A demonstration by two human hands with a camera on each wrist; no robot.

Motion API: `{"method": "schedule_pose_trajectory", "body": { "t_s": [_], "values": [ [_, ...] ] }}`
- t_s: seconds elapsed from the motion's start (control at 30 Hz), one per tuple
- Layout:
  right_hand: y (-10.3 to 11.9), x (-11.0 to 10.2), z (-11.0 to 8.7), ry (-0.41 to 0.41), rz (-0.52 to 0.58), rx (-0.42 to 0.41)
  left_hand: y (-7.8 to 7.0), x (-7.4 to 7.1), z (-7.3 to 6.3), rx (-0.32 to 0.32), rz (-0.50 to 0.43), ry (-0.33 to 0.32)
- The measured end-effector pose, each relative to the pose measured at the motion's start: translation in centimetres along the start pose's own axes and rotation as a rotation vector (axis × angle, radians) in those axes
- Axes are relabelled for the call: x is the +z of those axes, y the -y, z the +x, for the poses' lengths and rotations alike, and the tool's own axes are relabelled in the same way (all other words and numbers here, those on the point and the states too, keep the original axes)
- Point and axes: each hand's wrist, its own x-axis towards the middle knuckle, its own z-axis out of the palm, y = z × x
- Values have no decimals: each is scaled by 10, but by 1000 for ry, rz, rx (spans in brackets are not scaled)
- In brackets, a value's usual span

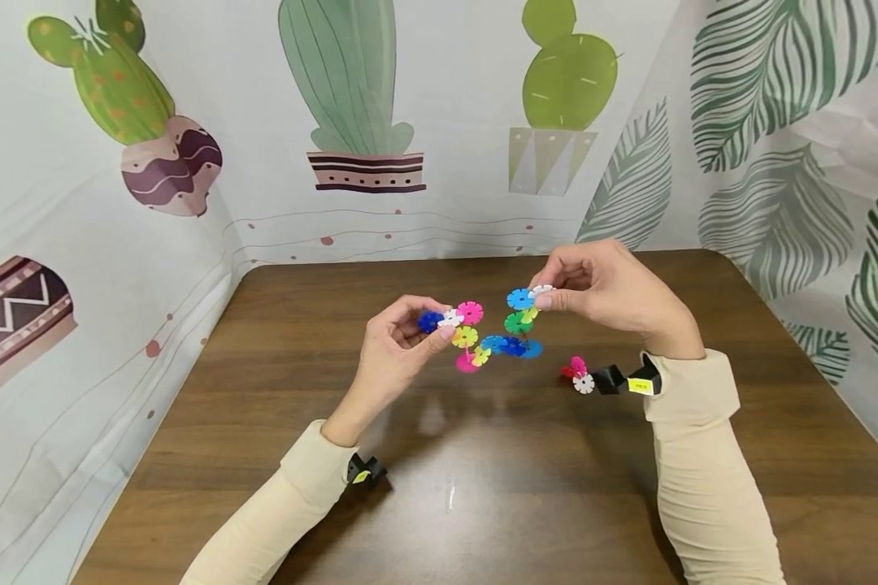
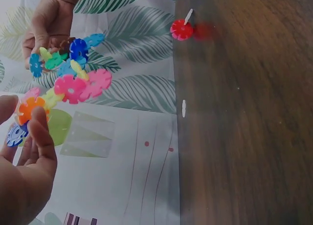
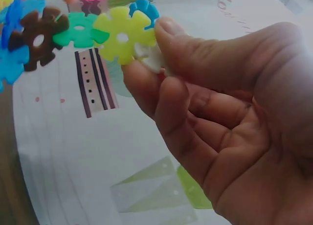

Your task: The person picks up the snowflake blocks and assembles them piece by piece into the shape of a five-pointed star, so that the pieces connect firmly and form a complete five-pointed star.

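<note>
A chain of flower-shaped interlocking plastic discs (image 1: 514,347) hangs above the table between both hands, sagging in the middle. My left hand (image 1: 395,345) pinches its left end, next to a dark blue disc (image 2: 17,135) and an orange disc (image 2: 30,110). At the other end my right hand (image 1: 615,288) pinches a white disc (image 3: 150,57) between thumb and fingers, beside a yellow disc (image 3: 123,35). Green, brown and blue discs follow along that side. Pink and yellow ones make up the left part. Some joints are hidden by the fingers.
A small cluster of joined discs, red-pink with a white disc (image 1: 584,383), lies on the brown wooden table (image 1: 300,504) below the right wrist. Black wrist cameras sit under both cuffs. A cloth printed with cacti and leaves (image 1: 461,73) stands behind the table.
</note>
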Motion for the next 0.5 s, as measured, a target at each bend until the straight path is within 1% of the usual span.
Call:
{"method": "schedule_pose_trajectory", "body": {
  "t_s": [0.1,0.2,0.27,0.33,0.4,0.5],
  "values": [
    [0,-8,-5,-26,-13,14,0,2,3,5,3,33],
    [0,-16,-10,-43,-48,28,2,3,6,27,16,56],
    [-1,-22,-12,-57,-70,25,7,3,11,46,12,60],
    [-2,-26,-13,-72,-70,22,14,4,19,41,-9,51],
    [-3,-29,-15,-92,-57,20,24,9,30,6,-35,38],
    [-3,-31,-19,-124,-25,25,41,24,51,-85,-48,32]
  ]
}}
